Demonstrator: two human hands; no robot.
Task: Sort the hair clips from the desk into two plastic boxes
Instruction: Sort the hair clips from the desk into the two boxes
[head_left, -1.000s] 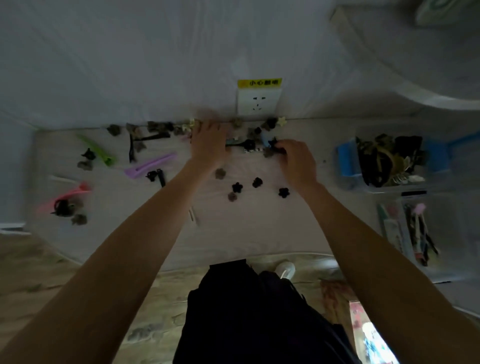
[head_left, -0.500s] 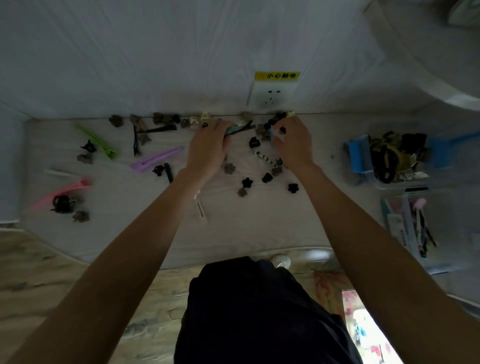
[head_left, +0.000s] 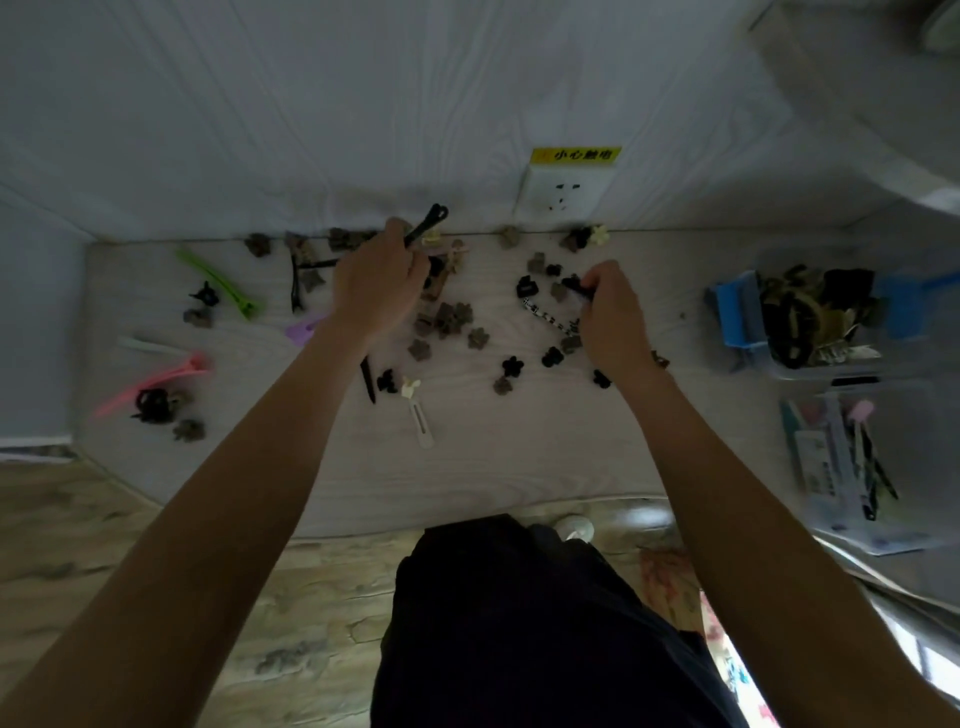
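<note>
We're looking down at a room in somebody's home, a bedroom or study corner. A pale wood-grain desk (head_left: 519, 467) butts against a white panelled wall (head_left: 363, 104); at twelve o'clock sits a wall socket (head_left: 563, 195) under a yellow warning sticker (head_left: 576, 155). Wood-look flooring (head_left: 104, 545) shows at seven o'clock. At three o'clock, clear plastic boxes (head_left: 810, 364) hold hair clips (head_left: 447, 319), and more lie scattered across the desk.
</note>
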